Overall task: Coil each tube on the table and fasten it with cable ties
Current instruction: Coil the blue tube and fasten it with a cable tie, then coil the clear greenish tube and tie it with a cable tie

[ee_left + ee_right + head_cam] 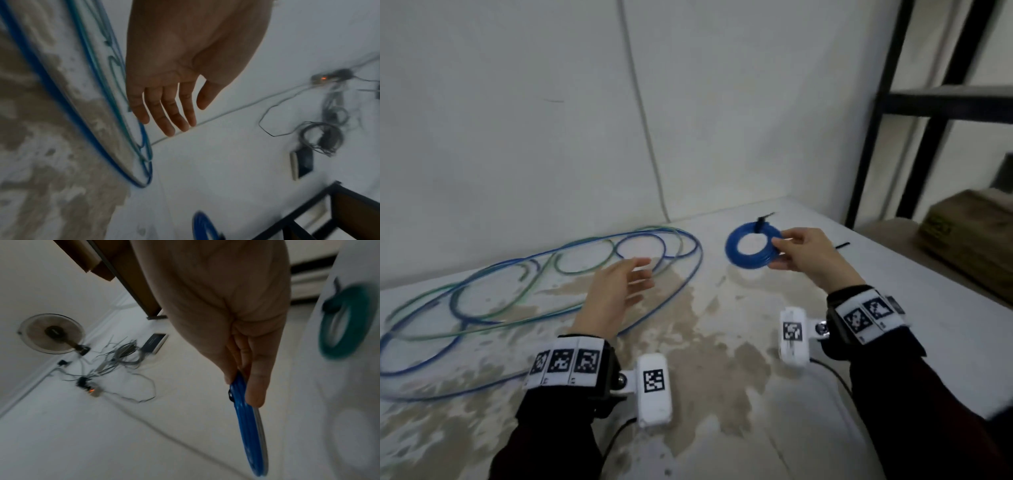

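My right hand (777,253) pinches the near rim of a small blue coiled tube (736,248) and holds it above the table at the back right. A black cable tie (762,222) binds the coil's far side. In the right wrist view the blue coil (248,426) is edge-on between thumb and fingers (257,386). Loose blue and green tubes (517,274) sprawl in wide loops over the table's left half. My left hand (643,270) hovers open above their right end, palm turned inward and holding nothing, with straight fingers (168,113). A teal coil (345,321) with a black tie lies on the table.
The white table (722,359) has brown worn patches. A loose black cable tie (842,245) lies near the right edge. A black metal shelf frame (928,102) and a cardboard box (969,233) stand at the right. A wall runs behind.
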Action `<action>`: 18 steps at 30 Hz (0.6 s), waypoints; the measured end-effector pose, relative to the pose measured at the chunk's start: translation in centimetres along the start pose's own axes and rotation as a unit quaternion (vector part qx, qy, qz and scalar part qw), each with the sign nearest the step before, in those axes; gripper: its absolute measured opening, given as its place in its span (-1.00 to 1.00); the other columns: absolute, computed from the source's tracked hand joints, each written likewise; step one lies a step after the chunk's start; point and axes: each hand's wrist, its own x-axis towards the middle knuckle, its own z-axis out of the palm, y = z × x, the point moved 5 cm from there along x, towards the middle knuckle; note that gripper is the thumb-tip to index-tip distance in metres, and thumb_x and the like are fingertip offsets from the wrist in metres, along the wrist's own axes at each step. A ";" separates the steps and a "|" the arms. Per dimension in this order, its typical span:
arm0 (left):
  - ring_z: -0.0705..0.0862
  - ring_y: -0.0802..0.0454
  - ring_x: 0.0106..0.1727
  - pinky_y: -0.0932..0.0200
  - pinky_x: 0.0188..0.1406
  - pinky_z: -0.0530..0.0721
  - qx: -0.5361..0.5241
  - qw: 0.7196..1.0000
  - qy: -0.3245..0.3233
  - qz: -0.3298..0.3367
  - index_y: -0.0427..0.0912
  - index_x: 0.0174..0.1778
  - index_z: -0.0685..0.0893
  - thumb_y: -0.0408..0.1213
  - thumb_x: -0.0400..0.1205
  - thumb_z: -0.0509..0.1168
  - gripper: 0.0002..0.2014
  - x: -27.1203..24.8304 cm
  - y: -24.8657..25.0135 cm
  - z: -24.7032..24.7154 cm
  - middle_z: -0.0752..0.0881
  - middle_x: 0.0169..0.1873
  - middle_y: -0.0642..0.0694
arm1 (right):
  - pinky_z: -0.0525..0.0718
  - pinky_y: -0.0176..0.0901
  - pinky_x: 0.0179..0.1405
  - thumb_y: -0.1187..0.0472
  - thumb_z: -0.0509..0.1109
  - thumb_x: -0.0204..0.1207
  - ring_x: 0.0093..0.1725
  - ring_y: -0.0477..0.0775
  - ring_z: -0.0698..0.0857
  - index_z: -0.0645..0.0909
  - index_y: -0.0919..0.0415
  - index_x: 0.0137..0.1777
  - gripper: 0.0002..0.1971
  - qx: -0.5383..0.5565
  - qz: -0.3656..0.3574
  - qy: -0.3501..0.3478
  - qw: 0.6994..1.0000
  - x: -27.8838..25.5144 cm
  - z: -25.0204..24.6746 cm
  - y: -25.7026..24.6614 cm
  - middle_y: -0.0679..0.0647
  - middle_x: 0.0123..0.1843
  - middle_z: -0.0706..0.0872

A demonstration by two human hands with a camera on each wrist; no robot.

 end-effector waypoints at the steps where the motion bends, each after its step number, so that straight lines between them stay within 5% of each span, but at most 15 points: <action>1: 0.68 0.02 -0.17 0.14 -0.16 0.49 -0.016 1.000 -0.001 -0.023 -0.10 -0.09 0.68 -0.22 0.74 0.12 -0.77 0.3 -0.7 0.2 0.69 -0.24 -0.07 | 0.74 -0.27 -0.51 0.43 0.30 0.61 -0.58 -0.09 0.72 0.48 0.61 0.23 -0.73 0.008 0.021 0.031 0.999 0.9 -1.9 0.9 0.33 -0.19 0.67; 4: 0.67 0.05 -0.15 0.18 -0.15 0.50 -0.059 0.995 0.013 -0.077 -0.09 -0.12 0.66 -0.22 0.75 0.11 -0.77 1.1 -2.5 0.2 0.66 -0.22 -0.05 | 0.71 -0.29 -0.57 0.47 0.29 0.60 -0.62 -0.07 0.71 0.47 0.63 0.23 -0.73 0.034 0.060 0.098 0.993 3.1 -6.1 3.1 0.42 -0.08 0.67; 7: 0.64 0.05 -0.16 0.21 -0.17 0.54 -0.088 0.990 0.017 -0.106 -0.11 -0.14 0.63 -0.24 0.75 0.09 -0.76 1.5 -3.5 0.0 0.62 -0.23 -0.05 | 0.71 -0.23 -0.62 0.49 0.32 0.57 -0.67 -0.05 0.68 0.56 0.57 -0.12 -0.91 0.053 0.093 0.147 0.983 4.6 -8.2 4.7 0.39 -0.12 0.65; 10: 0.62 0.02 -0.21 0.20 -0.18 0.57 -0.113 0.987 0.028 -0.114 -0.15 -0.15 0.63 -0.27 0.75 0.09 -0.75 1.7 -4.0 -0.4 0.62 -0.31 -0.06 | 0.70 -0.09 -0.69 0.43 0.39 0.55 -0.70 0.01 0.66 0.50 0.44 -0.31 -0.78 0.044 0.147 0.173 0.973 6.0 -9.2 6.4 0.35 -0.21 0.68; 14: 0.62 0.02 -0.26 0.19 -0.15 0.60 -0.148 0.981 0.041 -0.121 -0.19 -0.16 0.63 -0.29 0.75 0.09 -0.75 2.1 -4.6 -1.2 0.67 -0.55 -0.02 | 0.65 -0.11 -0.73 0.31 0.43 0.55 -0.68 0.09 0.65 0.56 0.45 -0.25 -0.78 -0.057 0.188 0.180 0.964 6.3 -9.6 8.1 0.27 -0.43 0.63; 18: 0.67 0.03 -0.34 0.18 -0.15 0.61 -0.150 0.980 0.037 -0.127 -0.21 -0.14 0.64 -0.30 0.74 0.10 -0.76 2.2 -4.6 -1.6 0.66 -0.51 -0.05 | 0.68 -0.05 -0.29 0.14 0.52 0.45 -0.15 0.18 0.63 0.51 0.52 0.17 -0.52 -0.201 0.117 0.241 0.942 5.9 -10.2 6.1 0.25 -0.05 0.63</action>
